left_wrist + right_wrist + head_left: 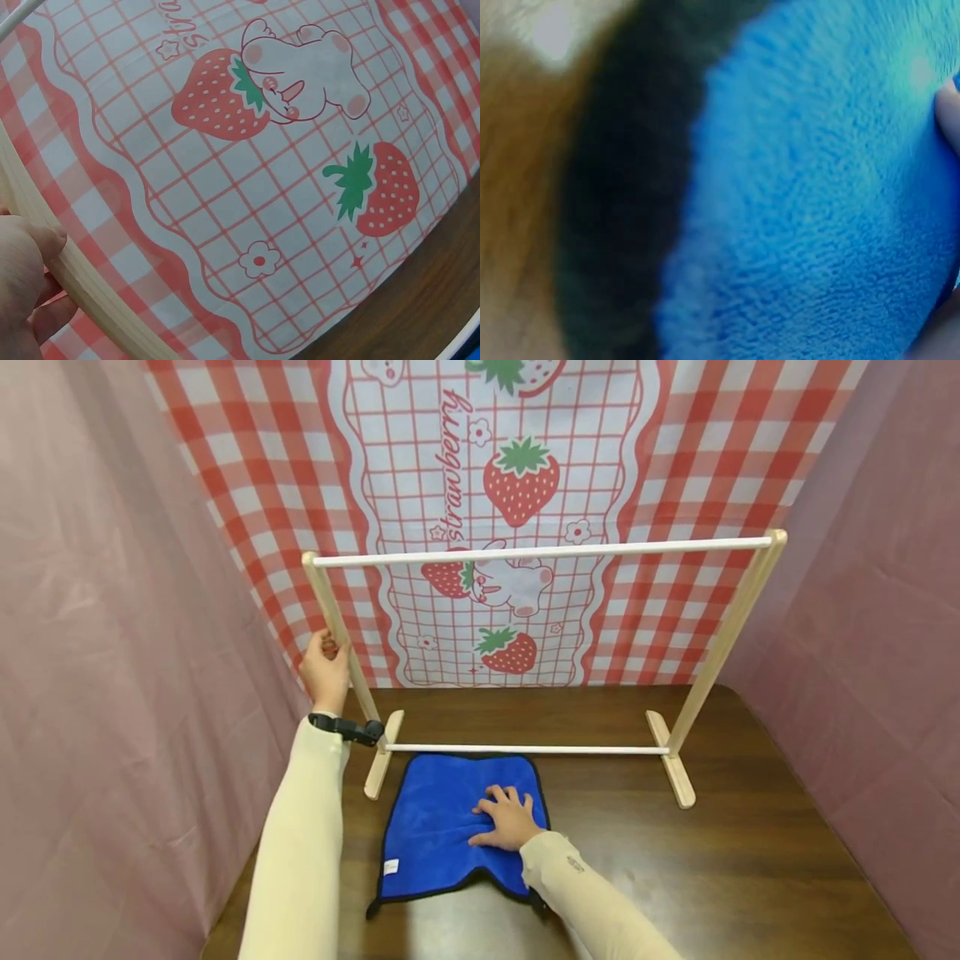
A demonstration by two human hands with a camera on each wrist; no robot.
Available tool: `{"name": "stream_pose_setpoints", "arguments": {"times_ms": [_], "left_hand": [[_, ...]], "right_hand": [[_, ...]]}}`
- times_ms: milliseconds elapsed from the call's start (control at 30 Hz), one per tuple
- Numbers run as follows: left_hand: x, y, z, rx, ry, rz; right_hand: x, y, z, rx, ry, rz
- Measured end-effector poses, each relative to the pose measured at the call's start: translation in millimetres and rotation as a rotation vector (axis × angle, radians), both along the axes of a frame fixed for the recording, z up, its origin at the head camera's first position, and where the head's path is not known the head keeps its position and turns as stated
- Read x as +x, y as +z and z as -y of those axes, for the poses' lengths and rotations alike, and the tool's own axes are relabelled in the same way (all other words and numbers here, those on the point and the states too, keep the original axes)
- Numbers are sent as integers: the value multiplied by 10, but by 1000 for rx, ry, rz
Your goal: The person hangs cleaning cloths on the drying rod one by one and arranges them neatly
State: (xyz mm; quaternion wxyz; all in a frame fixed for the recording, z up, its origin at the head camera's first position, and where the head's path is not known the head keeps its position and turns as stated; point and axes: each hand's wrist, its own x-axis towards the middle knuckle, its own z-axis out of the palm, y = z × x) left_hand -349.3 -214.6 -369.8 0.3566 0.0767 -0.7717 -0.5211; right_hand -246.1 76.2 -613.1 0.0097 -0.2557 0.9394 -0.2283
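Note:
A wooden rack with white rods stands on the table; its left upright post is pinched by my left hand. In the left wrist view the thumb of that hand lies on the pale wooden post, with fingers bent behind it. A blue cloth with black edging lies flat in front of the rack, creased near my right hand. That hand rests on the cloth's right part, fingers spread and slightly bent. The right wrist view shows the cloth close up, with fingertips at its right edge.
The rack's top rod and low rod join its right post, standing on a wooden foot. A strawberry-patterned cloth hangs behind. Pink curtains flank the brown table.

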Motion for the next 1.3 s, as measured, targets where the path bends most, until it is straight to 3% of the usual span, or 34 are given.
{"name": "stream_pose_setpoints", "arguments": {"times_ms": [200, 533, 1000, 1300], "left_hand": [[-15, 12, 21, -38, -8, 12], [0, 44, 24, -57, -17, 26], [23, 33, 37, -68, -25, 17], [33, 29, 52, -79, -21, 24]], "right_hand": [[20, 69, 26, -39, -23, -39], [-21, 88, 41, -118, -10, -34], [-9, 50, -33, -314, 73, -164], [-2, 43, -69, -421, 65, -232]]}}
